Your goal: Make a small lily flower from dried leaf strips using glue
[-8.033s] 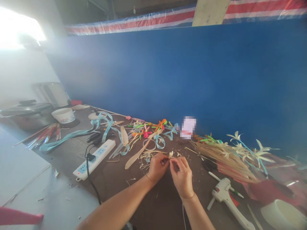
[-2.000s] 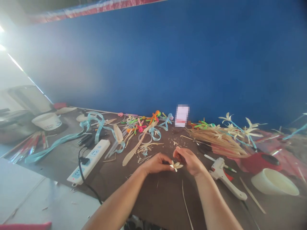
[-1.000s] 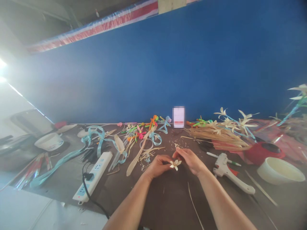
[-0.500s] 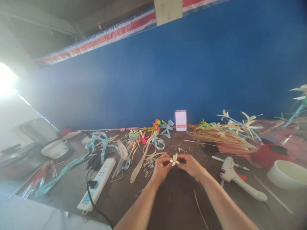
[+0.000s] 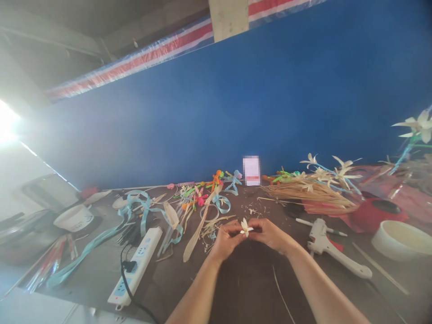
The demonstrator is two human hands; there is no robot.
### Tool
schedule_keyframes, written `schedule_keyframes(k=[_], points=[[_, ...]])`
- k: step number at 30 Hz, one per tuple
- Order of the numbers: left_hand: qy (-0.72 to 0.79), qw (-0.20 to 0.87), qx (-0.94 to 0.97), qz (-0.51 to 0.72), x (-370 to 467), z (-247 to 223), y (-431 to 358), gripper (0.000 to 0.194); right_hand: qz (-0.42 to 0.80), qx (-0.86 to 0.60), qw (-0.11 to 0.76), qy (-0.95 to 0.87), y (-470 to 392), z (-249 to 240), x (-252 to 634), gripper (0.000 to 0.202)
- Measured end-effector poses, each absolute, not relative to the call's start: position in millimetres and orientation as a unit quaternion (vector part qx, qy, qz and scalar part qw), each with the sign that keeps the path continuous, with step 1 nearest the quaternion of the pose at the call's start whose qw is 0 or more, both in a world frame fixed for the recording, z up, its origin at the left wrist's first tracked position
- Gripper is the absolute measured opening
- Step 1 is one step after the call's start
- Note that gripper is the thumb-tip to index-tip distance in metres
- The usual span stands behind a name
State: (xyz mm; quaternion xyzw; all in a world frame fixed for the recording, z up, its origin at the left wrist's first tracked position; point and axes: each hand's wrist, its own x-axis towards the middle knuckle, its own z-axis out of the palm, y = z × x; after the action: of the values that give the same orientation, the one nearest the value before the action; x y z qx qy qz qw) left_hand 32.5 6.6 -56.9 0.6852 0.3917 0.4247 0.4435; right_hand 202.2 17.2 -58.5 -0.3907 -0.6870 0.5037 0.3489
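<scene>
Between my two hands, above the dark table, is a small cream flower [image 5: 246,228] with pointed petals, apparently made of dried husk. My left hand [image 5: 225,240] pinches it from the left with thumb and fingers. From the other side, my right hand [image 5: 271,235] also has its fingertips closed on the flower. The fingers hide the flower's base. Small pale scraps [image 5: 254,210] lie on the table just beyond my hands. Right of my right forearm rests a white glue gun [image 5: 324,243].
A power strip [image 5: 137,265] with a black cable lies left, near a light blue ribbon [image 5: 87,247]. Dried stalks [image 5: 310,195] and husk flowers [image 5: 346,168] are at the back right. A white bowl [image 5: 381,240] stands at right. A blue panel [image 5: 236,103] rises behind the table.
The view has shifted slightly. Both hands stay together on the flower, which has turned a little between the fingers.
</scene>
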Motion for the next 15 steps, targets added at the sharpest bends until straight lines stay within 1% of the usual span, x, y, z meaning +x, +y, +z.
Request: schedule_keyframes(k=[4,15], points=[[0.38,0.447,0.701,0.405,30.6,-57.2,6.2,0.018,0.495,-0.369,0.335,-0.712,18.0,-60.5,205.5,0.021],[0.373,0.437,0.719,0.389,32.1,-60.3,5.7,0.021,0.502,-0.342,0.296,-0.737,18.6,-61.9,210.1,0.013]])
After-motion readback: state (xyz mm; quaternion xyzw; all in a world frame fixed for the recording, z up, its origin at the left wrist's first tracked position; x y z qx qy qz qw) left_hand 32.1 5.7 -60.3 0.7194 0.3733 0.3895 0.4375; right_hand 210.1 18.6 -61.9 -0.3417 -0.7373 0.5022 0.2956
